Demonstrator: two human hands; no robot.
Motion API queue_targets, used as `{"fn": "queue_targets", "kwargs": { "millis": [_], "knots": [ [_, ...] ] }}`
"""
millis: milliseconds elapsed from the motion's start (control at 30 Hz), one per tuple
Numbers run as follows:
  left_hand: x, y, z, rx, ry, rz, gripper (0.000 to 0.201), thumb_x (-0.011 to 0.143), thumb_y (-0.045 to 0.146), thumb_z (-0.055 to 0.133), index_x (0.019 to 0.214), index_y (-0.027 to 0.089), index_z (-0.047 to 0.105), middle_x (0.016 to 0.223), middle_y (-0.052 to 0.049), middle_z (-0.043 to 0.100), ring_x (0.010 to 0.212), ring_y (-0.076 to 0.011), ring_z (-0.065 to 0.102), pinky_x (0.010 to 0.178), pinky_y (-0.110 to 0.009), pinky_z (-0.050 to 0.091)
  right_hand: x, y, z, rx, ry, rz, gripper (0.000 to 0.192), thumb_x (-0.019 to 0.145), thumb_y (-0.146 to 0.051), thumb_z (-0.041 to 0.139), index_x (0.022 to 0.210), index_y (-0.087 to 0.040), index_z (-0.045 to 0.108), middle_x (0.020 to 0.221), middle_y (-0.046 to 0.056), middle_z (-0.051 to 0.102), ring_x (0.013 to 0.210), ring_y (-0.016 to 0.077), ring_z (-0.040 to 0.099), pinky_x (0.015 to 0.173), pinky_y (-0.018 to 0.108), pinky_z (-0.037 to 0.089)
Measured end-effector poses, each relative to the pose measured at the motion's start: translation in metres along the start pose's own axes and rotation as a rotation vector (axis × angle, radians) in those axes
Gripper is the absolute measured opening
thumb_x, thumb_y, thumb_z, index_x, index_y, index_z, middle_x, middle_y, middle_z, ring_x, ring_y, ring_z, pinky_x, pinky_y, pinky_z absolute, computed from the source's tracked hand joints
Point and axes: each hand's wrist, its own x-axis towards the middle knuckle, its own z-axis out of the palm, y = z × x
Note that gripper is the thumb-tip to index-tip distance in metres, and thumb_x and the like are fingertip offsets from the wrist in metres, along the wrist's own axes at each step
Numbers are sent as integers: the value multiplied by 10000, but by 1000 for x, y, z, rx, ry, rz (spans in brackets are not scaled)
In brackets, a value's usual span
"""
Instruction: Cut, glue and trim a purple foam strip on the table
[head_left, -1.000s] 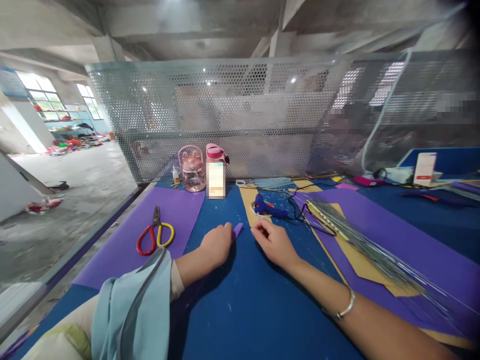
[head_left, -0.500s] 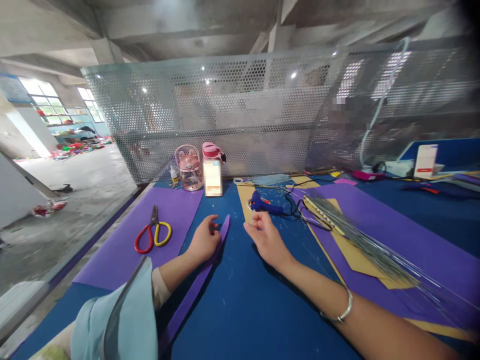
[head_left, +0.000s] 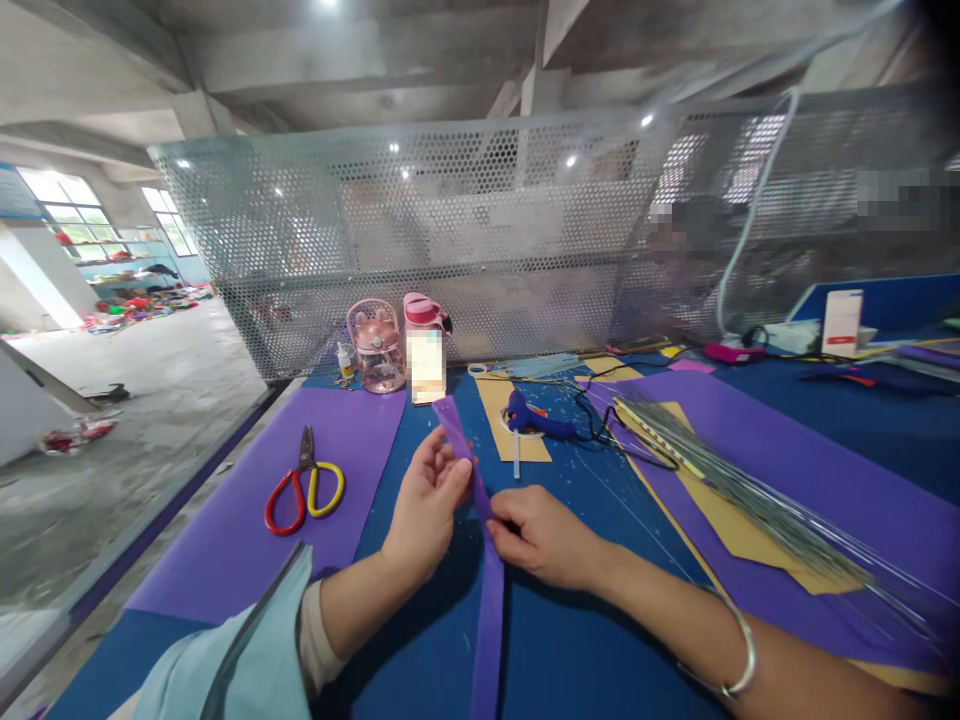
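A long purple strip point(head_left: 489, 600) runs from the near table edge up between my hands, its far end raised and tilted left. My left hand point(head_left: 431, 495) pinches it near that upper end, thumb on top. Lower down, my right hand point(head_left: 536, 530) grips the strip's right edge between thumb and curled fingers. Beyond my right hand lies a blue glue gun point(head_left: 536, 418) with a white stick-like piece point(head_left: 516, 455) beside its front. Scissors point(head_left: 306, 485) with one red and one yellow handle rest left of my left hand.
Purple sheets point(head_left: 225, 540) cover the table's left part. At right, a bundle of thin wires point(head_left: 742, 495) lies on tan and purple sheets. A pink-lidded jar point(head_left: 377, 350), a pink bottle point(head_left: 424, 308) and a phone point(head_left: 427, 365) stand before a perforated metal screen point(head_left: 480, 240).
My left hand has taken hold of the purple strip and lifted its far end. My right hand has come down and left onto the strip, from holding nothing visible. The view shifted slightly.
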Motion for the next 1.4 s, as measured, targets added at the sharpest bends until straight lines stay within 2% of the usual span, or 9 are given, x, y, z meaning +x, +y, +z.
{"fn": "queue_targets", "kwargs": {
  "millis": [67, 200, 267, 333, 467, 567, 667, 1133, 1400],
  "knots": [
    [-4, 4, -10, 67, -93, -73, 306, 798, 362, 628, 1033, 167, 618, 905, -57, 654, 813, -154, 604, 734, -269, 483, -1, 7, -11, -91, -26, -43, 247, 736, -174, 504, 533, -186, 363, 527, -50, 367, 510, 93, 293, 519, 254, 200],
    [-12, 6, -29, 402, -233, 131, 166, 843, 302, 595, 830, 174, 701, 843, -42, 684, 811, -153, 604, 780, -263, 456, -4, 13, -26, -203, -48, -48, 181, 717, -160, 529, 550, -178, 462, 535, -30, 442, 523, 106, 345, 539, 256, 223],
    [-14, 5, -33, 481, -283, 221, 149, 858, 256, 576, 831, 187, 706, 848, -37, 689, 809, -145, 608, 770, -249, 454, -5, 11, -25, -226, -30, -40, 51, 736, -225, 584, 739, -175, 586, 684, 6, 579, 599, 126, 450, 582, 245, 286],
    [-16, 4, -33, 493, -304, 252, 146, 864, 229, 567, 842, 192, 706, 857, -34, 690, 812, -138, 611, 764, -237, 455, -4, 8, -19, -246, -37, -44, 174, 807, -300, 564, 921, -180, 617, 837, 37, 645, 697, 148, 536, 637, 244, 342],
    [-23, 2, -28, 412, -266, 126, 181, 877, 286, 556, 865, 183, 704, 767, -23, 670, 677, -108, 593, 637, -206, 461, -3, 6, -5, -324, -127, -66, 320, 943, -272, 356, 827, -177, 639, 768, 49, 661, 702, 156, 590, 639, 245, 370],
    [-29, 5, -24, 267, -246, -25, 223, 874, 349, 557, 881, 171, 691, 699, -19, 650, 596, -100, 583, 524, -185, 448, -3, 9, -3, -375, -131, -97, 308, 937, -258, 367, 819, -176, 640, 763, 50, 667, 690, 155, 598, 624, 244, 367],
    [-31, 9, -20, 130, -198, -78, 219, 846, 369, 598, 862, 163, 669, 816, -51, 687, 700, -133, 643, 559, -195, 491, -4, 13, -5, -420, -114, -129, 292, 931, -259, 385, 810, -181, 639, 762, 45, 673, 689, 156, 598, 617, 249, 358],
    [-31, 19, -23, 180, -199, 28, 204, 873, 331, 571, 828, 155, 665, 750, -39, 698, 647, -119, 650, 607, -208, 516, -5, 13, -2, -457, -78, -167, 280, 932, -257, 390, 797, -182, 624, 742, 40, 666, 660, 150, 581, 594, 252, 327],
    [-30, 25, -24, 200, -179, 19, 341, 878, 436, 520, 738, 143, 624, 696, -40, 687, 561, -131, 657, 531, -210, 514, -6, 8, -1, -433, -58, -197, 262, 914, -232, 406, 775, -183, 623, 713, 34, 655, 635, 143, 566, 579, 247, 330]
  ]
}}
